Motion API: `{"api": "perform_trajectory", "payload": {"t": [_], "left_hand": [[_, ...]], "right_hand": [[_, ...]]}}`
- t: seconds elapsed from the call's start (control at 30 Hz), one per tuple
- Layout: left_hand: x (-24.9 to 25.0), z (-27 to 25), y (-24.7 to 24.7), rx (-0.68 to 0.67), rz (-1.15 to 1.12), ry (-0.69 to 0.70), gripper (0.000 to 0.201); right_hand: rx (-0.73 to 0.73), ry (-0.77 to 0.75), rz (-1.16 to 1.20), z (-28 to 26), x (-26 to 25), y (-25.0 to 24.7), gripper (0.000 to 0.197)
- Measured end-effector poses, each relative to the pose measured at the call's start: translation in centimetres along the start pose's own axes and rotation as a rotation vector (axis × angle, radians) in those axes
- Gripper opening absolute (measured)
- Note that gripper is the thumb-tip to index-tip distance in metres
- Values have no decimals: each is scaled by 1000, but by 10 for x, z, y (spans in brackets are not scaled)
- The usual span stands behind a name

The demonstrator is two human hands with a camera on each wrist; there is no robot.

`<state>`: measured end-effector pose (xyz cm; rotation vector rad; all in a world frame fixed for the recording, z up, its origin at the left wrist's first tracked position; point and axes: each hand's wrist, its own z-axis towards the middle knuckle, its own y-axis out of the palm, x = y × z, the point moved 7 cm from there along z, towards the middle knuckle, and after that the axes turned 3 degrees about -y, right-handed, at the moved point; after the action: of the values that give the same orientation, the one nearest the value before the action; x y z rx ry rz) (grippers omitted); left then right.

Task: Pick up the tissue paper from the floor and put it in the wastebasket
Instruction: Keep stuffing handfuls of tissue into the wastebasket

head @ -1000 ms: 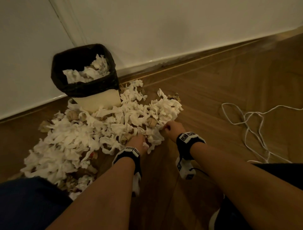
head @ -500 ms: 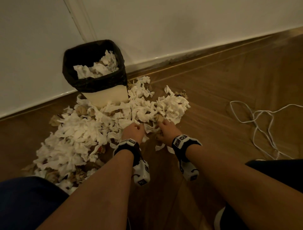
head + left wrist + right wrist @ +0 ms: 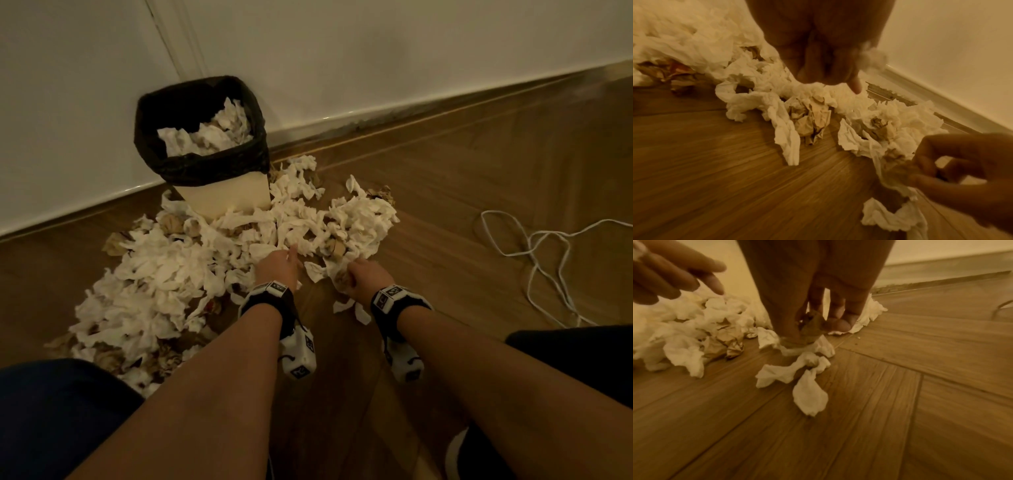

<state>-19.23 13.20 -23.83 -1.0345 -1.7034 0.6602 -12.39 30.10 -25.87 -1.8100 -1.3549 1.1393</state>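
The cream wastebasket (image 3: 226, 198) with a black liner stands by the wall, and tissue fills much of it. A wide pile of white tissue paper (image 3: 164, 274) mixed with brown crumpled wads spreads over the wood floor in front of it. My left hand (image 3: 287, 260) is at the pile's near edge, fingers curled, with a small scrap of tissue (image 3: 871, 56) caught in it and one finger pointing down. Just to the right, my right hand (image 3: 346, 279) pinches a brown wad (image 3: 812, 327), with white tissue (image 3: 809, 369) trailing from it to the floor.
A loose white cable (image 3: 534, 246) loops on the floor to the right. The white wall and baseboard (image 3: 376, 120) run behind the basket. My knees in dark cloth (image 3: 51, 411) frame the bottom of the head view, with bare wood floor (image 3: 335, 359) between my forearms.
Both hands have drawn together at the pile's near edge. The right hand has closed on a brown wad with tissue and raised it slightly; loose pieces now lie beneath it.
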Motion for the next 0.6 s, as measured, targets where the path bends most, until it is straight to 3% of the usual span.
{"api": "perform_trajectory", "payload": {"t": [0.17,0.37,0.53,0.6], "left_hand": [[11,-1,-11,42,92,48,49],[25,-11,-33,176,-46,31,55],[44,-15,-48,112,-110,54,35],[55,-20,-56,67,-156,79,27]], "right_hand": [[82,79,111,-9,9,-20,43],[40,184,29,-20,17,-39,29],[89,135,-78,-32,6,-70,19],[137,95,-168,-36,-3,-88,29]]}}
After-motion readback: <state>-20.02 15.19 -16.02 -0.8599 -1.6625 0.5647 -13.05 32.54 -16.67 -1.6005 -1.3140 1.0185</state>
